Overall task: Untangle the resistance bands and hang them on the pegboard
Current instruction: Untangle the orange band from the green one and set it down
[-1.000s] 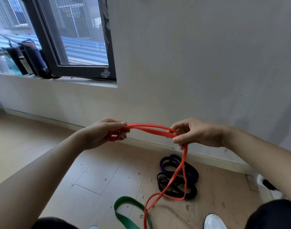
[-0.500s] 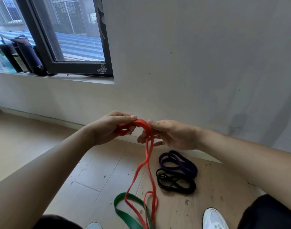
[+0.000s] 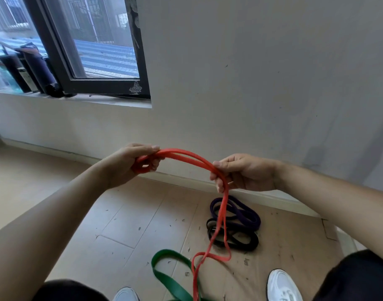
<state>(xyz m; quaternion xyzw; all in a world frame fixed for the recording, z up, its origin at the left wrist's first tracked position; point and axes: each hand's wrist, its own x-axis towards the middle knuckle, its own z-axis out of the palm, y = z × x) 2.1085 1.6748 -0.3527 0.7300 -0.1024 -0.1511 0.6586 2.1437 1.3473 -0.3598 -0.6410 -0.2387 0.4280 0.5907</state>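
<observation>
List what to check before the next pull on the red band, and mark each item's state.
1. Grip of left hand on red band: ok, fingers are curled round it.
2. Grip of right hand on both strands: ok.
3. Hanging part free of twists: not ok, the strands cross near the floor and form a loop.
4. Red band clear of purple band and black band: cannot tell, it hangs in front of them in this view.
5. Red band clear of green band: cannot tell, they meet at the bottom edge of the picture.
6. Sight of the pegboard: not ok, it is not in view.
</observation>
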